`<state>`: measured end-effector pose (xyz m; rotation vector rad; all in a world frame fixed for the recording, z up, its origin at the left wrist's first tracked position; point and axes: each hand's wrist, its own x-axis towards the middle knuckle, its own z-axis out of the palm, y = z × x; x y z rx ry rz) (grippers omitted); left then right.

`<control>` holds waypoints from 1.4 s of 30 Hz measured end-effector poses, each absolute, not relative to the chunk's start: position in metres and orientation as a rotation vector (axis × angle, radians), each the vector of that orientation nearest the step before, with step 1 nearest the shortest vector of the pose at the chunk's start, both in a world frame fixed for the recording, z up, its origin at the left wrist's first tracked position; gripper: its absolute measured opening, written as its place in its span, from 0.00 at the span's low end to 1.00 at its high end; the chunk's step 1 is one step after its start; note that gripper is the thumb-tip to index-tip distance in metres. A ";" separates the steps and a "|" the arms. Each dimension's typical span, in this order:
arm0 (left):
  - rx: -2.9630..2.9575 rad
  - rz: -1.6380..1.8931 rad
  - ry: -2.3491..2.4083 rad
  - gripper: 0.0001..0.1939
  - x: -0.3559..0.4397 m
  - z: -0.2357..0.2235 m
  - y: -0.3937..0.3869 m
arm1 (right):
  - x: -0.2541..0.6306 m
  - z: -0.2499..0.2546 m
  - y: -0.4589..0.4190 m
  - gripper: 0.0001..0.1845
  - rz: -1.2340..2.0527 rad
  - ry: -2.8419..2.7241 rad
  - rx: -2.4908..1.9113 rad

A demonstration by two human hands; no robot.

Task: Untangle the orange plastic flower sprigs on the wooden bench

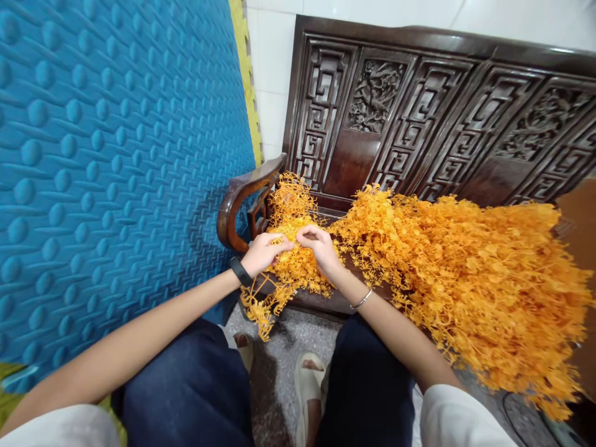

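Note:
My left hand (264,251) and my right hand (321,247) meet over a small bunch of orange plastic sprigs (293,273) at the left end of a carved dark wooden bench (419,118). Both hands are closed, fingers pinching a piece of the sprigs between them. Loose strands hang down past the bench's front edge toward the floor. A much larger heap of orange sprigs (475,279) lies along the bench seat to the right of my right hand. A black band sits on my left wrist, a thin bracelet on my right.
A blue embossed foam mat (112,161) stands upright on the left, close to the bench's curved armrest (242,198). My knees in dark trousers and my feet in pale sandals (307,379) rest on a speckled grey floor. White tiled wall behind.

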<state>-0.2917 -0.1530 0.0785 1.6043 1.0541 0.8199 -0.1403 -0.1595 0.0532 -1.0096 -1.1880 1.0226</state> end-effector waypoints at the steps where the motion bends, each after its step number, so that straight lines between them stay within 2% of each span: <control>1: 1.590 0.828 1.071 0.12 -0.291 0.077 -0.153 | -0.140 0.052 -0.157 0.07 1.034 -1.144 -1.021; 4: 1.599 0.813 1.071 0.14 -0.296 0.073 -0.157 | -0.120 0.058 -0.140 0.06 0.967 -0.972 -1.093; 7: 1.649 0.718 1.056 0.16 -0.308 0.071 -0.164 | -0.082 0.067 -0.119 0.04 0.737 -0.838 -1.191; 14: 1.627 0.603 1.059 0.15 -0.320 0.066 -0.162 | -0.060 0.034 -0.086 0.03 0.617 -1.130 -1.428; 18: 1.597 0.699 1.037 0.12 -0.317 0.077 -0.158 | -0.067 0.015 -0.077 0.09 0.616 -1.218 -1.519; 22: 1.648 0.760 1.069 0.10 -0.313 0.087 -0.157 | -0.067 0.018 -0.082 0.15 0.595 -1.337 -1.505; 25: 1.718 0.795 1.061 0.11 -0.312 0.086 -0.156 | -0.075 0.029 -0.102 0.12 0.823 -1.424 -1.320; 28: 1.791 0.830 1.025 0.12 -0.311 0.082 -0.154 | -0.092 0.041 -0.129 0.18 1.230 -1.502 -1.010; 30: 1.806 0.842 1.008 0.12 -0.310 0.079 -0.153 | -0.107 0.047 -0.144 0.17 1.328 -1.524 -0.918; 36: 1.639 0.940 0.930 0.13 -0.302 0.071 -0.156 | -0.129 0.048 -0.149 0.08 1.229 -1.335 -0.962; 42: 1.595 1.051 0.979 0.12 -0.310 0.081 -0.170 | -0.067 0.050 -0.117 0.02 0.816 -0.932 -1.226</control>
